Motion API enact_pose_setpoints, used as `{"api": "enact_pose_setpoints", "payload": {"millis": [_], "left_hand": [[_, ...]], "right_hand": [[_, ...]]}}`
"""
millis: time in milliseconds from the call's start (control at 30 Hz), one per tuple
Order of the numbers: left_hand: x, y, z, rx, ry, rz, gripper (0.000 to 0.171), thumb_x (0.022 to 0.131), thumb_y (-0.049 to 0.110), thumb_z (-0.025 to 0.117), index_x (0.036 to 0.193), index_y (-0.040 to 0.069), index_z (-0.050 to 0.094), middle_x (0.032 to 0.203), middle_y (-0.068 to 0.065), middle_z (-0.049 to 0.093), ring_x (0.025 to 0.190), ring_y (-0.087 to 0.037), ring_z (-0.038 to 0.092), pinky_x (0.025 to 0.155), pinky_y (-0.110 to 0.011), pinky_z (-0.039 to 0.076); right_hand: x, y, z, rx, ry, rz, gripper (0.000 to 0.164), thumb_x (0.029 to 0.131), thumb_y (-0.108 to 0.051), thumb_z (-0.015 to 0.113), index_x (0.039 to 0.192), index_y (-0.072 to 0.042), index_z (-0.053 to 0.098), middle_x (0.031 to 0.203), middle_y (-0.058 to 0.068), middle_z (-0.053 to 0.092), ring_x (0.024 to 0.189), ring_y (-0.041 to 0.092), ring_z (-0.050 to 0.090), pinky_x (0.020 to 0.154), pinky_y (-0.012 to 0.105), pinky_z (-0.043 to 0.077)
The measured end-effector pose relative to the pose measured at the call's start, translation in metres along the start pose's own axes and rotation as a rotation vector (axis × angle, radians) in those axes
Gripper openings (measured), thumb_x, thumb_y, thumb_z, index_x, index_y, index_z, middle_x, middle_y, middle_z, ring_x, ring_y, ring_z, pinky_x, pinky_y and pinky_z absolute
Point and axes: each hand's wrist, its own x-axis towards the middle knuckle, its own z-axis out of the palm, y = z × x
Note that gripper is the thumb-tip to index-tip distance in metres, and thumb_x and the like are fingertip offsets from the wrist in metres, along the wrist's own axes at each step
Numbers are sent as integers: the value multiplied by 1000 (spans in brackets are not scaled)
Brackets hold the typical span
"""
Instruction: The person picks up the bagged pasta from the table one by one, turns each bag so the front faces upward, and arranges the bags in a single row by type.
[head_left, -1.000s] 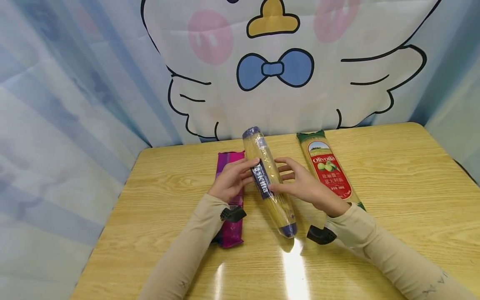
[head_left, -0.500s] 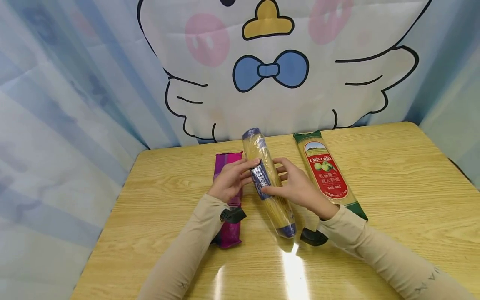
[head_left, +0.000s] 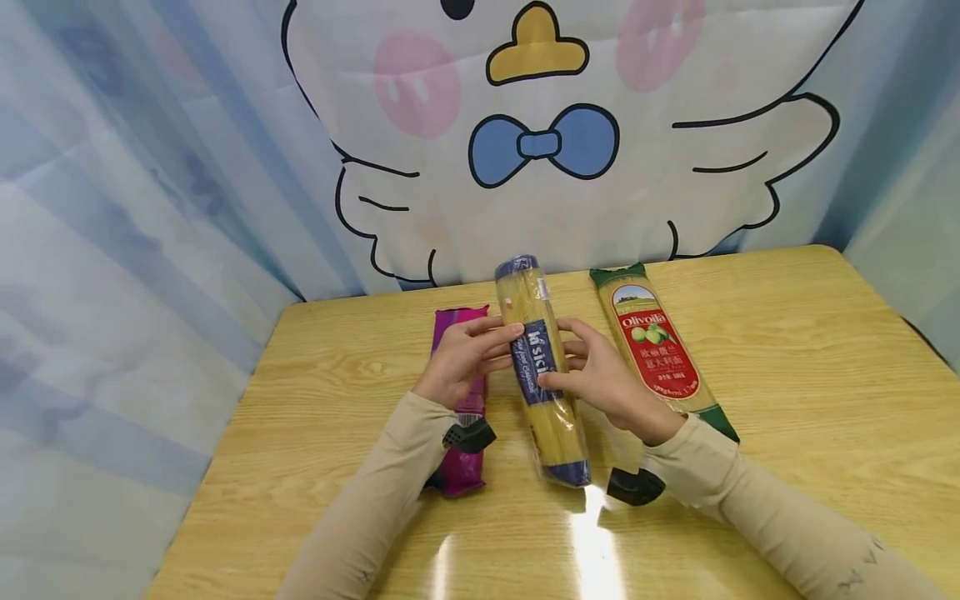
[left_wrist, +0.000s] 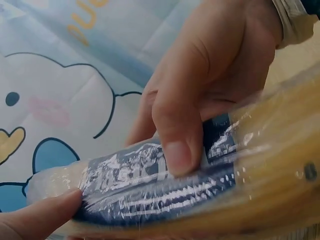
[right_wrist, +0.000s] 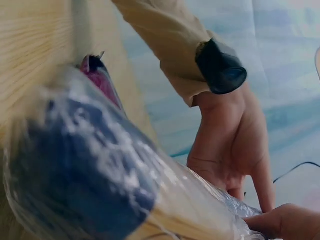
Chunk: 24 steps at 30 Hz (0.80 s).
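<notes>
Pasta pack [head_left: 532, 358]: grasped by left hand [head_left: 465, 360] and right hand [head_left: 611, 379] | top toward far edge of worktop [head_left: 810, 333] | light, even support advised

I count three packets on or above one bench [head_left: 825, 358]: a blue-labelled packet [head_left: 536, 354], a purple packet [head_left: 471, 402] and a red-labelled packet [head_left: 660, 346]. I have two grips, my left grip [head_left: 459, 360] and my right grip [head_left: 607, 379], with two sleeves [head_left: 375, 492] and two black wrist cameras [head_left: 636, 487]. Behind, one printed bow [head_left: 540, 145].
</notes>
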Motion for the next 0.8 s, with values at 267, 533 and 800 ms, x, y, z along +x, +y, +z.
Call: {"api": "enact_pose_setpoints", "payload": {"millis": [267, 533, 800], "left_hand": [[-3, -3, -6, 39, -43, 41, 49, 89, 7, 74, 134, 1, 57, 129, -18, 62, 105, -24, 68, 91, -39, 59], [-4, -6, -11, 84, -74, 48, 51, 88, 6, 75, 136, 5, 56, 132, -17, 60, 112, -26, 66, 96, -40, 57], [-6, -17, -17, 54, -126, -6, 61, 90, 10, 73, 144, 4, 46, 136, -18, 57, 116, -28, 64, 99, -40, 55]], "right_hand": [[-3, 3, -4, 129, -19, 45, 75, 86, 2, 69, 151, -7, 32, 135, 31, 54, 102, 27, 68, 76, 41, 62], [-3, 1, -8, 166, -26, 95, 79, 88, 3, 66, 155, -5, 26, 140, 31, 49, 101, 27, 68, 81, 41, 61], [-2, 2, -6, 218, -53, 100, 79, 88, 2, 67, 155, -5, 26, 140, 30, 50, 103, 26, 68, 84, 43, 61]]}}
